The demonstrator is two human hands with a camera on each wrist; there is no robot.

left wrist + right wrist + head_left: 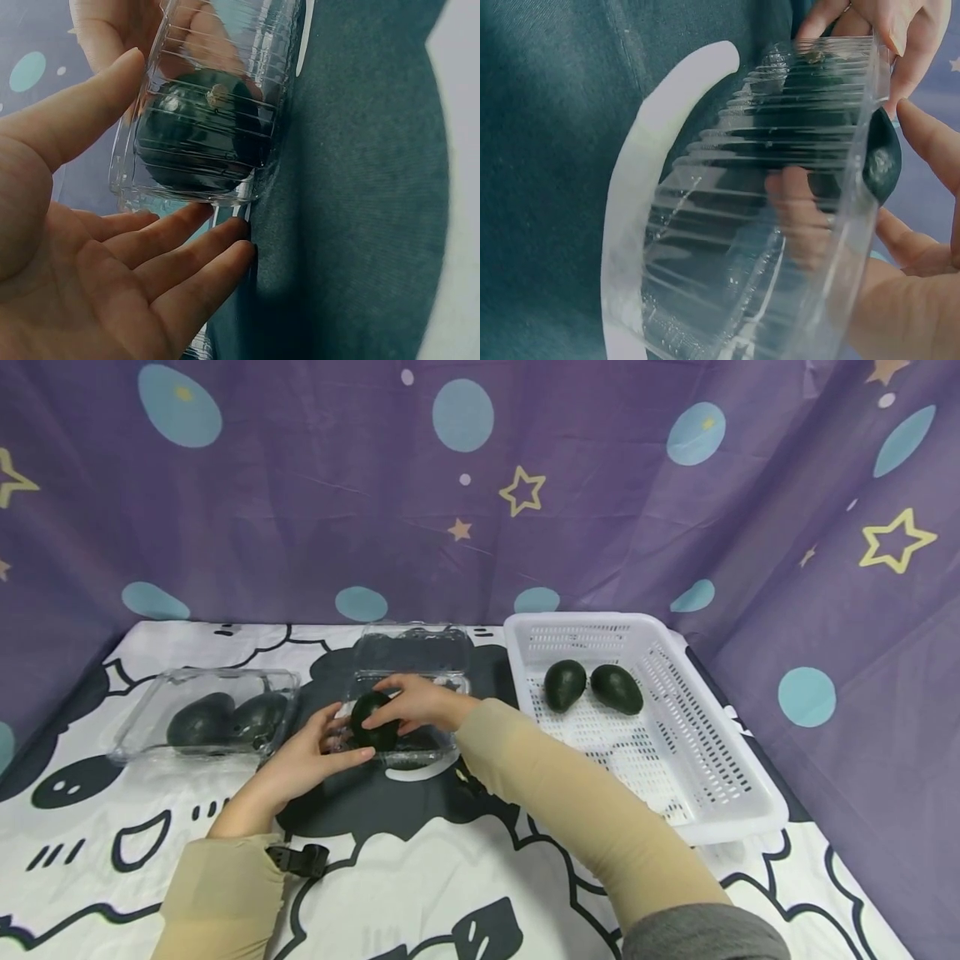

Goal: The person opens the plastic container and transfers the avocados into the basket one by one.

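Note:
My right hand (420, 703) holds a dark green avocado (362, 710) at the left end of a clear plastic clamshell box (412, 653), whose lid stands raised at the back. In the right wrist view, the avocado (885, 161) shows above the ribbed wall of the box (705, 255), with fingers of the right hand (930, 262) around it. My left hand (307, 756) is at the box's left end. Its fingers are extended in the left wrist view, fingertips (232, 229) at the box's end wall and thumb beside its rim.
On the left, a closed clear box (150, 727) contains two avocados (201, 720). To the right, a white perforated basket (750, 806) holds two more avocados (565, 686). A patterned cloth (427, 893) covers the table, and a purple curtain (300, 527) hangs behind.

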